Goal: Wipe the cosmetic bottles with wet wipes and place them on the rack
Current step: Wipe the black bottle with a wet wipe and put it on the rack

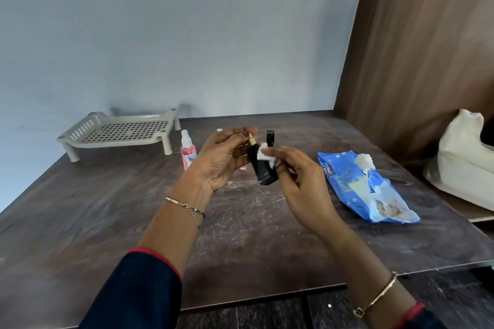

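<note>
Head view, rack, pink spray, wipes pack

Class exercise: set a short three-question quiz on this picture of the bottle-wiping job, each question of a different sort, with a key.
1. True or false: a bottle already stands on the rack.
2. Which hand pinches the wet wipe against the black bottle? A) left hand B) right hand C) neither
3. Fill in: the blue wipes pack lies on the table to the ____ of both hands.

Key
1. False: the rack holds nothing.
2. B: the left hand only grips the black bottle.
3. Right.
</note>
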The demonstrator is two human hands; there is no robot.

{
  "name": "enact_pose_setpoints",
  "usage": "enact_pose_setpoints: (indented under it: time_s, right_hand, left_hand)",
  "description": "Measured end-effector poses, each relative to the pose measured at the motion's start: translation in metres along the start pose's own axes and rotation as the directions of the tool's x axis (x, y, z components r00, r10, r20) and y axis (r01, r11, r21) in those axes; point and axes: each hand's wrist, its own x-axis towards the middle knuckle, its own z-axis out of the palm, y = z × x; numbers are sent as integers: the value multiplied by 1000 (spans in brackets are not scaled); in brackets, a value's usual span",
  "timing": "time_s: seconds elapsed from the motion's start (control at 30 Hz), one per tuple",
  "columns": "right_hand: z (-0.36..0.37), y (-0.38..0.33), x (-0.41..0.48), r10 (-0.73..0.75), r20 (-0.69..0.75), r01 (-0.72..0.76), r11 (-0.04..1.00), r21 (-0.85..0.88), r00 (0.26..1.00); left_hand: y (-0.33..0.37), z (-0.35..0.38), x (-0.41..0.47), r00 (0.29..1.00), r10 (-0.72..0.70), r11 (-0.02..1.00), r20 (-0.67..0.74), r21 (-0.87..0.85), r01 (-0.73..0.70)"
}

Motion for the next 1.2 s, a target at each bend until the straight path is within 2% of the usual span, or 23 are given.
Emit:
enact_pose_setpoints:
  time_s: [0.13,0.2,0.33,0.4,0.47,0.53,0.6,0.67,0.73,0.9,1.2]
  right_hand:
    - [5,16,-18,-20,-18,18,998,-63,1000]
    - [12,18,-23,16,-71,-19,999,-51,997]
    - [21,20,-16,221,-188,-191,967,167,957]
    - [20,20,-7,365,-189,-280,888,364,912]
    - [16,17,3,409,-180,-294,842,452,895]
    - [14,9,7,305,-193,-229,914,335,933]
    - [12,3,7,91,-156,-80,994,77,984]
    - [11,2,2,-124,-39,112,968,-224,992]
    - [11,2,-10,-225,52,227,887,-402,973]
    - [14,5,-47,-343,91,338,781,-524,935]
    - [25,5,-23,-283,48,269,827,-494,958]
  left_hand:
    - [-9,-5,5,999,-36,993,16,-109,38]
    - [-14,-5,8,997,-52,986,51,-155,59]
    - [-22,-4,11,994,-71,988,78,-135,81]
    - [-22,-4,12,994,-62,987,95,-142,75]
    - [-22,-2,12,993,-54,990,106,-123,67]
    - [-24,0,11,992,-50,991,118,-115,64]
    - [-24,2,10,991,-46,989,122,-133,62]
    - [-23,4,9,994,-45,989,95,-137,58]
    - [-23,3,8,997,-50,986,57,-156,58]
    - [-29,-4,5,999,-32,981,-19,-193,28]
    - [-32,-3,-6,1000,-19,993,12,-120,20]
